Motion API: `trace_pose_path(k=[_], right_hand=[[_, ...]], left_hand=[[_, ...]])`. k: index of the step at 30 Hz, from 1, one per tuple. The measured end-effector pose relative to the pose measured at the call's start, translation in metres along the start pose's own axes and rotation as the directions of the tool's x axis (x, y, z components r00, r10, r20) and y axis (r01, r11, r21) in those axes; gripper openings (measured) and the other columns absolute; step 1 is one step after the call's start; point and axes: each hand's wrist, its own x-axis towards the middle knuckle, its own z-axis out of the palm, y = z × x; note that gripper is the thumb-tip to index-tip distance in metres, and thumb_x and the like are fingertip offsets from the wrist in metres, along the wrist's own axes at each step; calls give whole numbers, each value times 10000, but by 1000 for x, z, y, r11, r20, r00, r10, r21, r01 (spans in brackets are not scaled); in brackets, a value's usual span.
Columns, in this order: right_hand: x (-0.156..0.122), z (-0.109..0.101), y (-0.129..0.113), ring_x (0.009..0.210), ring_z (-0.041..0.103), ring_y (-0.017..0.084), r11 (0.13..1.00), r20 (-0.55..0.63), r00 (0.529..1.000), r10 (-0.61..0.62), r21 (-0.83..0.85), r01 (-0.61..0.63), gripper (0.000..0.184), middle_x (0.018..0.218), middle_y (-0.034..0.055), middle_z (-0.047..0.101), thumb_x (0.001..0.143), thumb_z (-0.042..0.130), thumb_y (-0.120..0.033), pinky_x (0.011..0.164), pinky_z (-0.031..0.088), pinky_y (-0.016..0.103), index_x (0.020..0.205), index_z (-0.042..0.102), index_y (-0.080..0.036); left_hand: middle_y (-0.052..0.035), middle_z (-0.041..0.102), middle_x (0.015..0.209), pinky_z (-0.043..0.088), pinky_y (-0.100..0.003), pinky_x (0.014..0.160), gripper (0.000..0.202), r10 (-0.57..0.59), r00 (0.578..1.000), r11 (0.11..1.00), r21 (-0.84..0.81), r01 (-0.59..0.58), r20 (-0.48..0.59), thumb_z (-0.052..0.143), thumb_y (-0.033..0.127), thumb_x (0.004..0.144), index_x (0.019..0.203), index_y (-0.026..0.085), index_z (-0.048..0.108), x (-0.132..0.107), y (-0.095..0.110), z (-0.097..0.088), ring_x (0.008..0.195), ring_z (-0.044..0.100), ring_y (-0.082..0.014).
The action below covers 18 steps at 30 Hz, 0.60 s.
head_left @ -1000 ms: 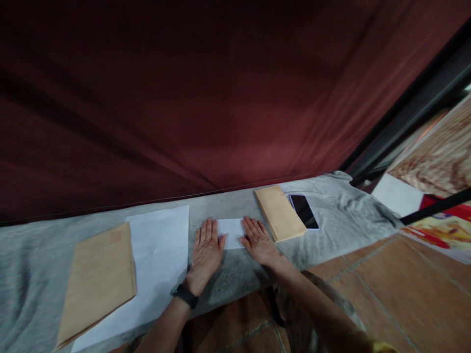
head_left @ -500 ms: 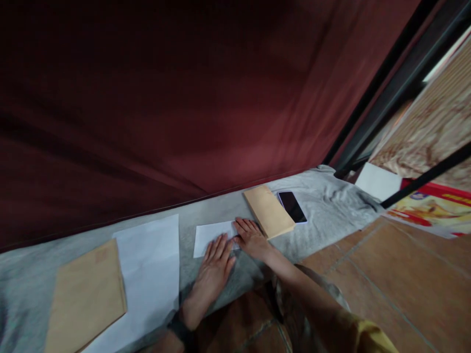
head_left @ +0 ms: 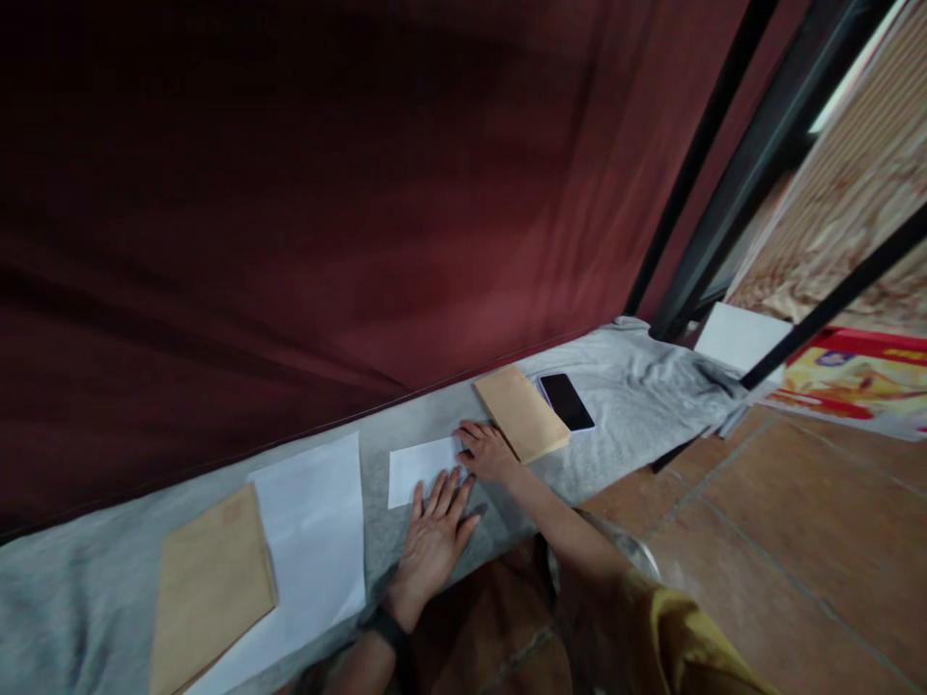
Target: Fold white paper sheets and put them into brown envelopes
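Observation:
A small folded sheet of white paper [head_left: 414, 471] lies flat on the grey cloth. My left hand [head_left: 433, 541], with a dark band on its wrist, rests palm down with spread fingers at the paper's near edge. Across the right end of that paper lies my right hand [head_left: 489, 452], its fingers stretched out and covering part of it. Close beyond my right hand is a stack of brown envelopes [head_left: 522, 413], touching or nearly touching a phone [head_left: 567, 402] with a dark screen.
To the left, larger white paper [head_left: 319, 541] lies partly under more brown envelopes [head_left: 213, 584]. A dark red curtain [head_left: 377, 241] hangs behind the cloth-covered surface [head_left: 630, 376]. Black poles [head_left: 702, 154], a red and yellow box [head_left: 861, 381] and tiled floor [head_left: 753, 512] are at right.
My left hand has drawn slightly back toward me on the paper, its fingers more spread. My right hand stays at the paper's right end. The whole view has shifted a little.

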Motion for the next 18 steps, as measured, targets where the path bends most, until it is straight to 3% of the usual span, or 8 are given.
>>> trace_pose_path(k=[7,11,15,18], right_hand=[[11,-4,-4,1354,454,245,990,-31,996,82,115,-78,408,1493,81,539,908,634,-235,1122,360,380,1316,644,-227],[17,-3,-9,1287,498,269,958,-53,981,185,231,-168,318,1360,133,609,889,621,-186,1076,386,386,1198,695,-197],[24,1,-12,1136,621,244,868,-31,946,324,407,-284,265,1152,128,707,859,590,-101,984,448,328,1083,714,-170],[27,4,-12,904,703,216,735,25,907,420,578,-356,189,874,65,739,814,614,-82,824,511,283,940,716,-178]], left_hand=[[-81,484,1578,258,-583,1236,512,-23,999,1000,-14,23,30,398,456,1041,1504,252,481,0,1,-2,1493,390,-269],[-81,515,1554,243,-574,1244,486,-38,999,998,-47,39,12,411,428,1038,1479,251,516,1,3,-1,1488,400,-271],[-95,521,1548,292,-524,1239,463,-63,998,990,-124,62,-5,408,350,1037,1468,228,526,-3,3,0,1474,427,-245],[-101,526,1544,297,-511,1242,451,-129,992,957,-261,126,7,437,329,1020,1443,218,550,-12,3,-2,1474,427,-247]])
